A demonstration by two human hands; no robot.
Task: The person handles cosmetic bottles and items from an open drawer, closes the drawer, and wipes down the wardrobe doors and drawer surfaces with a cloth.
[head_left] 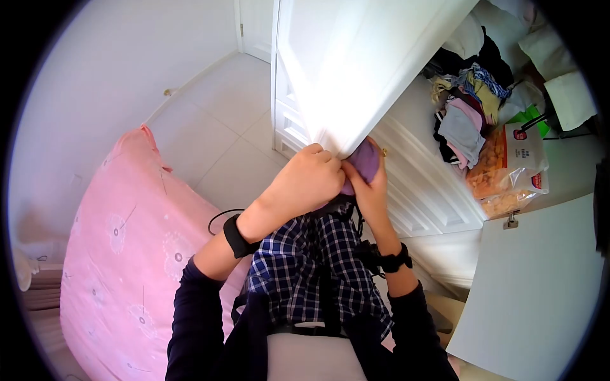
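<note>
A purple piece of cloth [366, 160] is between my two hands, close to the edge of a white cabinet door. My left hand [311, 176] is closed with its knuckles up, its fingers pinching the cloth's left side. Around the cloth's right side curls my right hand [373, 190], with the thumb over the front and the fingers behind. Much of the cloth is hidden by the hands, so I cannot tell what kind of item it is. Below the hands are checked dark blue trousers [289, 254] on my legs.
A bed with a pink cover [136, 254] stands at left. The tall white cabinet [343, 57] is right ahead. On the right, a cupboard holds a pile of clothes [462, 130] and plastic bags of orange food [502, 159]. Its white door [534, 286] stands open.
</note>
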